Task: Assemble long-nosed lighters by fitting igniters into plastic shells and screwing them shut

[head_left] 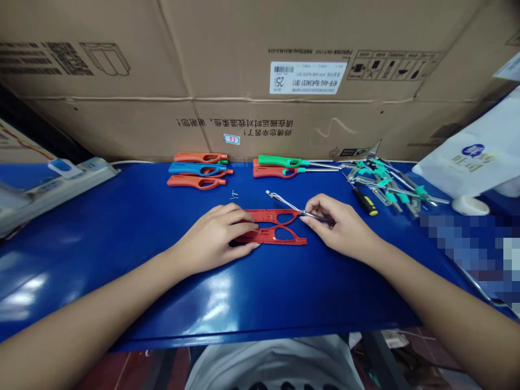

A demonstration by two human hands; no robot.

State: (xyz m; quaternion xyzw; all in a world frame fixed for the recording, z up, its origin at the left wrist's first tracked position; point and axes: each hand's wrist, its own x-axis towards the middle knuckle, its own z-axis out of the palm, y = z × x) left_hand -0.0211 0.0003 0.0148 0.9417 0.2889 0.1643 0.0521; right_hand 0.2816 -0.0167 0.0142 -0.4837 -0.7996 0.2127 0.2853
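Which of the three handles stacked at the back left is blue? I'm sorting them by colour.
The middle handle. The handle behind it and the handle in front of it are both orange-red.

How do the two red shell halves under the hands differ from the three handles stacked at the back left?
The red shell halves lie open and flat, insides up, side by side; the three handles look closed and whole. The halves are both red; the handles are orange, blue and orange. The left hand rests on the halves and the right hand holds a metal rod over them; the handles lie untouched. All share the looped-grip outline.
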